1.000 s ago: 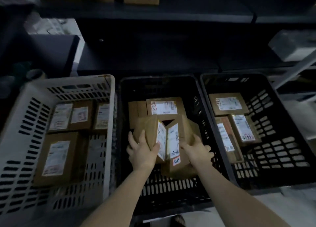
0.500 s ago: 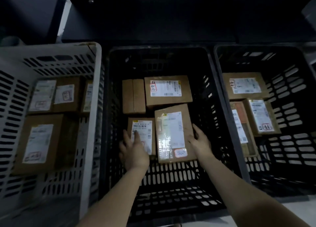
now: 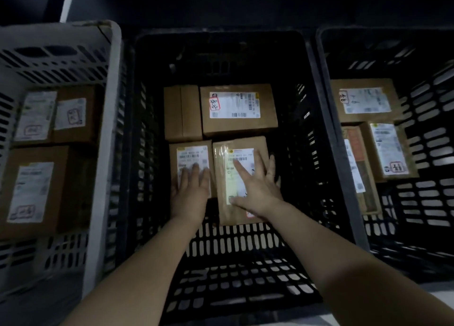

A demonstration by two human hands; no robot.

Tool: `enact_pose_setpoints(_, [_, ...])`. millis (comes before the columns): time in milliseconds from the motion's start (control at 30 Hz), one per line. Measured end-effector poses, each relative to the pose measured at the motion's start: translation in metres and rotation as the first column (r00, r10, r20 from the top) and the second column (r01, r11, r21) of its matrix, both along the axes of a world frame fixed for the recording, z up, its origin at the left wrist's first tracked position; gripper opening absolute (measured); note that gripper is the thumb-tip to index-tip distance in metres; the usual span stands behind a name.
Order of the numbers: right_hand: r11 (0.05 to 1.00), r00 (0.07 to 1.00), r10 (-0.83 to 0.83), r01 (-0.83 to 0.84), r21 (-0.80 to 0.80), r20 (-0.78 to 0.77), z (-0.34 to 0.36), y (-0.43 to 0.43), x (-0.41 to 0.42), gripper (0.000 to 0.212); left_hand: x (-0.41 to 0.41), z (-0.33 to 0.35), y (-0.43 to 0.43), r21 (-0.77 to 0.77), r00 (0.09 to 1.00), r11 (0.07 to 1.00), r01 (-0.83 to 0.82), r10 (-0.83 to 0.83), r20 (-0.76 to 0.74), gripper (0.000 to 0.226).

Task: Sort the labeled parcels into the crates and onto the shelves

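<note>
Inside the middle black crate lie several labeled cardboard parcels. My left hand rests flat with straight fingers on the small parcel at the front left. My right hand presses with spread fingers on the taped parcel beside it. Behind them sit a plain brown parcel and a wide parcel with a white label.
A white slotted crate on the left holds several labeled parcels. A second black crate on the right holds more labeled parcels. Dark shelving fills the back.
Both parcels went from held upright to lying flat in the middle crate. My hands moved from their sides onto their tops, and the camera came closer.
</note>
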State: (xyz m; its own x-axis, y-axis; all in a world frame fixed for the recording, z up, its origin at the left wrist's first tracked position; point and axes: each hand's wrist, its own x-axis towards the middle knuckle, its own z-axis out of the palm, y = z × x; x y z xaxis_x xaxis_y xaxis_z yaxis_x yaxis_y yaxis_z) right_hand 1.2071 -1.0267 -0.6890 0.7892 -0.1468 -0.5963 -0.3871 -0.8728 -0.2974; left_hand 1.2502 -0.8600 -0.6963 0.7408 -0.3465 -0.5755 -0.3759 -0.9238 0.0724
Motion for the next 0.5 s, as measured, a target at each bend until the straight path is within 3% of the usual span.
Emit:
enact_pose_setpoints(233, [0.998, 0.995, 0.055, -0.054, 0.013, -0.079, -0.004, -0.021, 0.025, 0.099, 0.012, 0.003, -0.006, -0.048, 0.997, 0.999, -0.007, 0.003, -0.083, 0.083])
enact_pose_setpoints(367, [0.997, 0.995, 0.066, -0.063, 0.039, -0.076, -0.002, -0.021, 0.032, 0.099, 0.013, 0.007, -0.013, -0.055, 0.995, 0.995, 0.086, -0.089, -0.044, 0.081])
enact_pose_setpoints(500, [0.999, 0.995, 0.043, -0.041, 0.021, -0.094, 0.002, -0.017, 0.035, 0.097, 0.013, 0.013, -0.02, -0.132, 0.999, 0.99, 0.046, -0.05, -0.022, 0.074])
